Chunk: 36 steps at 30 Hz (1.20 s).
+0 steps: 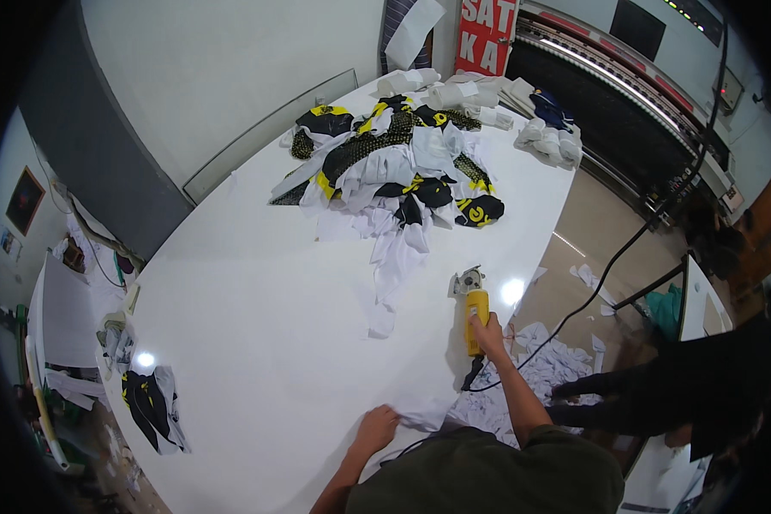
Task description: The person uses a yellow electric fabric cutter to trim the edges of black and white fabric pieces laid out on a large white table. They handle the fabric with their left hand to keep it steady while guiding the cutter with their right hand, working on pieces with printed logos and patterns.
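Observation:
In my right hand (pixel 488 337) is a yellow electric rotary cutter (pixel 477 319), fingers wrapped round its body. Its round metal blade head points away from me, and a black cord runs from its near end. Close to the table's near edge, my left hand (pixel 379 427) is closed at a piece of white fabric (pixel 421 415) that trails to the right. Farther off lies a heap of black, yellow and white fabric pieces (pixel 373 158) on the white table (pixel 265 343), with white strips hanging out toward me.
Rolled white bundles (pixel 552 141) sit at the far right end. A folded black and white piece (pixel 154 407) lies at the left edge. White scraps (pixel 535 364) cover the floor at right, near a person in dark clothing (pixel 702 385). The black cable (pixel 621 248) hangs across the right side.

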Each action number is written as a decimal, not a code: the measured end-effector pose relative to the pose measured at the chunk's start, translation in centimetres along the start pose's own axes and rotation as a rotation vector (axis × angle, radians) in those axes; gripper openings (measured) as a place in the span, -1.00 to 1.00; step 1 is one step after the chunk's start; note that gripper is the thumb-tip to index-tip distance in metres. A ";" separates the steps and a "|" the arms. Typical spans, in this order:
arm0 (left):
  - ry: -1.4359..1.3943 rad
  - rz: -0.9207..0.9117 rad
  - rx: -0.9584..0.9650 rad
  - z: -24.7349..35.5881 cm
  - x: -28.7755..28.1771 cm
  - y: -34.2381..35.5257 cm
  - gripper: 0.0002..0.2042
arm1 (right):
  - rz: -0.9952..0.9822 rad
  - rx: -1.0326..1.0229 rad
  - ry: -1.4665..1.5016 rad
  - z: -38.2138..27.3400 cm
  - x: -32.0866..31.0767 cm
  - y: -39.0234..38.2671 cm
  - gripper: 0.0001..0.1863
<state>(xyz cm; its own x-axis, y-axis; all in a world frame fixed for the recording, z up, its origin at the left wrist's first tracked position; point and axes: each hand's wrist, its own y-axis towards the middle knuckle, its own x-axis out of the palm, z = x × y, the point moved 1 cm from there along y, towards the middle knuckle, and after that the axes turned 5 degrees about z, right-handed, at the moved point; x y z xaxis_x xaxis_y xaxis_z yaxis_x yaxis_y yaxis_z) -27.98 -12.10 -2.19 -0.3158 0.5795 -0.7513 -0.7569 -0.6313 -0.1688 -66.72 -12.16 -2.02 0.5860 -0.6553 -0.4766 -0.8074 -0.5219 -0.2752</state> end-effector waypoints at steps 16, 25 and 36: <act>-0.313 -0.417 -0.966 -5.0 0.9 -13.4 -0.72 | 0.181 -0.646 -0.265 -19.3 4.7 31.1 -0.47; -0.400 -0.347 -0.956 -4.6 0.0 -13.6 -0.71 | -0.012 -0.677 -0.574 -28.7 9.5 40.8 -0.47; 0.048 0.485 -0.507 -4.5 -21.3 -1.3 -0.61 | -0.407 -1.245 0.216 -65.0 2.1 19.3 -0.69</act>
<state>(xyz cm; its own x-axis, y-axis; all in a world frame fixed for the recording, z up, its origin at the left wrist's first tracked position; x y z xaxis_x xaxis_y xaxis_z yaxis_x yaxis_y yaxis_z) -17.67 -25.95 11.17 -0.5153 0.1559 -0.8427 -0.1734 -0.9819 -0.0757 -76.62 -59.12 45.95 0.8621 -0.3468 -0.3695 -0.0394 -0.7729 0.6333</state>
